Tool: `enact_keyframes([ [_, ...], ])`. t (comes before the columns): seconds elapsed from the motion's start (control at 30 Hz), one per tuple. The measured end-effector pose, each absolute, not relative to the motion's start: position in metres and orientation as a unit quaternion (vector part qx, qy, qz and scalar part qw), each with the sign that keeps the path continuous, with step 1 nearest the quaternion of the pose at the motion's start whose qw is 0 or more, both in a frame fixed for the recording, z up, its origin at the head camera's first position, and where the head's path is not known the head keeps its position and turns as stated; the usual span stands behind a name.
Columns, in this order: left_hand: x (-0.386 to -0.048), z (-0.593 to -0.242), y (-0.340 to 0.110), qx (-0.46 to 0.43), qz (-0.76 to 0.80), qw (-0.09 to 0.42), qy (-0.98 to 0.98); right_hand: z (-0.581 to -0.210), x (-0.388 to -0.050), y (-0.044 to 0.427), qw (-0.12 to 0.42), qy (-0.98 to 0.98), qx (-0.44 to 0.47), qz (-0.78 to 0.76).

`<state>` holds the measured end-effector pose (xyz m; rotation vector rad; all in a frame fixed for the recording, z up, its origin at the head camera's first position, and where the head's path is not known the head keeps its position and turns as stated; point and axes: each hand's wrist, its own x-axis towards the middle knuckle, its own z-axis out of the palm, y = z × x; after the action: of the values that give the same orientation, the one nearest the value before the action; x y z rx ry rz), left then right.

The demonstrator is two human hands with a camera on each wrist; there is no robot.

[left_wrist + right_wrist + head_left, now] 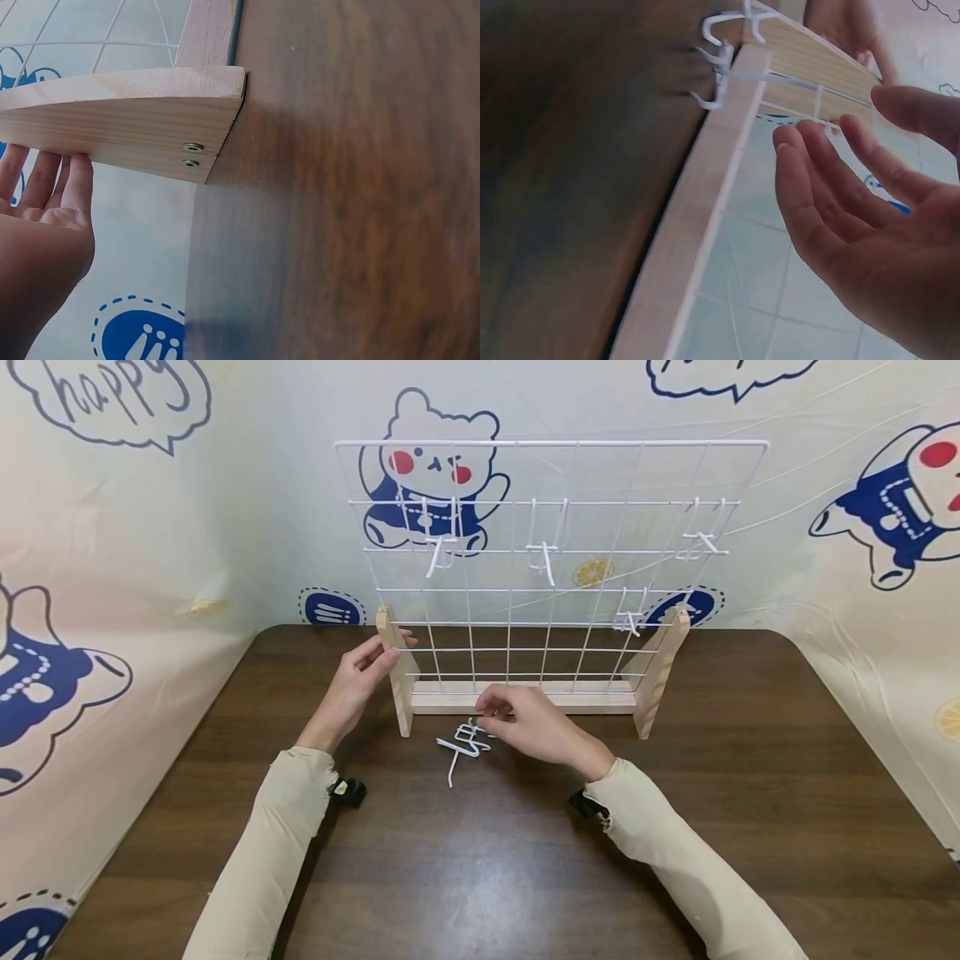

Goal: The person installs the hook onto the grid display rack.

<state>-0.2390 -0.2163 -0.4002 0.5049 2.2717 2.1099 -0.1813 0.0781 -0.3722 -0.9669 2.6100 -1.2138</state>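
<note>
A white wire grid rack [551, 650] stands upright between two wooden side supports. My left hand [352, 687] holds the left wooden support [397, 681], thumb at its near side and fingers reaching past its back edge; in the left wrist view the fingers [77, 191] meet the wood. In front of the rack's base, loose white wire hooks [454, 746] lie in a small tangled pile on the table. My right hand [536, 722] hovers just over that pile, its fingers loosely bent. Nothing shows between them in the right wrist view, where the hooks [721, 75] lie apart from the fingertips.
Several white hooks hang on the grid: a left one [437, 547], a middle one [545, 553], a right one [702, 537] and a lower one [630, 620]. A wooden base bar [592, 702] joins the supports. Patterned cloth [262, 510] surrounds the brown table [465, 877].
</note>
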Motion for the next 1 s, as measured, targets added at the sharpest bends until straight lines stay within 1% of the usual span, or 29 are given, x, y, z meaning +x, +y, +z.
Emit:
enact_keyframes([
  [0.13, -0.239, -0.399, -0.216, 0.161, 0.67, 0.0, 0.724, -0.381, -0.179, 0.076, 0.092, 0.858, -0.342, -0.371],
  [0.3, -0.239, -0.397, -0.217, 0.163, 0.664, -0.001, 0.73, -0.39, -0.179, 0.075, 0.101, 0.854, -0.37, -0.35],
  [0.5, -0.239, -0.396, -0.216, 0.164, 0.663, 0.001, 0.73, -0.393, -0.179, 0.077, 0.115, 0.856, -0.397, -0.311],
  [0.73, -0.241, -0.397, -0.216, 0.169, 0.665, 0.0, 0.728, -0.394, -0.18, 0.079, 0.115, 0.861, -0.388, -0.307],
  [1.0, -0.241, -0.4, -0.218, 0.165, 0.667, 0.003, 0.726, -0.393, -0.183, 0.083, 0.131, 0.872, -0.367, -0.296],
])
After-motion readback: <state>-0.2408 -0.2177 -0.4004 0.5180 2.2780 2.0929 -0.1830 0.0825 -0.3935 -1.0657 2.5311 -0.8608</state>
